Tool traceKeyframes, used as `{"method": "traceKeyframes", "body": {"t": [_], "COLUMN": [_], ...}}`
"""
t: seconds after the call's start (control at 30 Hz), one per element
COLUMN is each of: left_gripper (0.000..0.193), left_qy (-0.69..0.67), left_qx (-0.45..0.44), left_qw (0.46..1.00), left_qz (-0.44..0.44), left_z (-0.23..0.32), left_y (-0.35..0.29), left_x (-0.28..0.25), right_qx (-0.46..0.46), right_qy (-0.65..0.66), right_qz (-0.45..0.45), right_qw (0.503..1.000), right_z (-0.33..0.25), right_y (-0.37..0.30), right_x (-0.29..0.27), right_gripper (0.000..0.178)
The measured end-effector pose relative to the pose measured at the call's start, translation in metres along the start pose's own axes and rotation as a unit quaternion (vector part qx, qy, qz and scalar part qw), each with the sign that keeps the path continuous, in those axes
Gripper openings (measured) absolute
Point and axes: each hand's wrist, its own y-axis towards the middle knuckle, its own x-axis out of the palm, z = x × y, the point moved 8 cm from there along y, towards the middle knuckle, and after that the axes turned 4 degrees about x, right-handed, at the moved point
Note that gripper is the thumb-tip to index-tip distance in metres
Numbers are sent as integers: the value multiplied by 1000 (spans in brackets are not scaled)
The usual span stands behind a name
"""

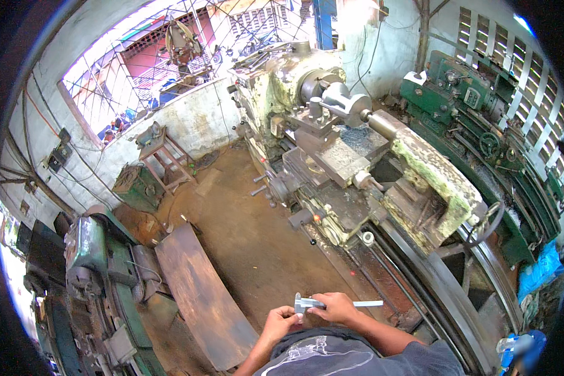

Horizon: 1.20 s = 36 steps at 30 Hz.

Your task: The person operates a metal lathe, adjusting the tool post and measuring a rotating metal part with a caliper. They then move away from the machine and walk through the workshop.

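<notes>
A grey sliding caliper (368, 303) lies across in front of my chest, its jaws at the left and its beam pointing right. My right hand (336, 309) is closed round the sliding part of it. At the jaws, my left hand (281, 324) pinches with thumb and fingers. Whether it grips the lower jaw or a small piece held between the jaws is too small to tell. Ahead and to the right stands a large worn lathe (332, 160), with a shiny round metal workpiece (351, 103) mounted between its chuck and tailstock.
A long wooden board (197, 294) lies left of me, beside another green lathe (119, 288). A third green machine (457, 100) stands at the right wall. Near the window are a small stand (166, 156) and a green box (138, 187). Blue plastic (541, 274) lies far right.
</notes>
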Motion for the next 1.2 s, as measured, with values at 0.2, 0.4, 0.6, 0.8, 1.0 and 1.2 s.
{"method": "traceKeyframes", "body": {"t": [0.2,0.4,0.6,0.8,1.0,1.2], "left_gripper": [12,12,19,15,25,11], "left_qy": [17,88,173,163,65,186], "left_qx": [-15,18,-2,125,124,191], "left_qw": [999,981,950,956,970,942], "left_qz": [-49,-175,-258,-210,-197,-203], "left_z": [34,116,185,248,303,345], "left_y": [89,172,232,271,323,359], "left_x": [-39,-104,-149,-157,-139,-120], "right_qx": [18,108,143,161,139,102], "right_qy": [-1,-24,-16,13,-28,-24], "right_qz": [-36,-17,94,155,151,249], "right_qw": [999,994,985,975,978,963], "right_z": [15,2,-36,-54,-47,-31], "right_y": [89,184,252,294,337,356], "right_x": [0,4,-22,-48,-81,-118], "right_gripper": [36,31,36,37,36,35]}}
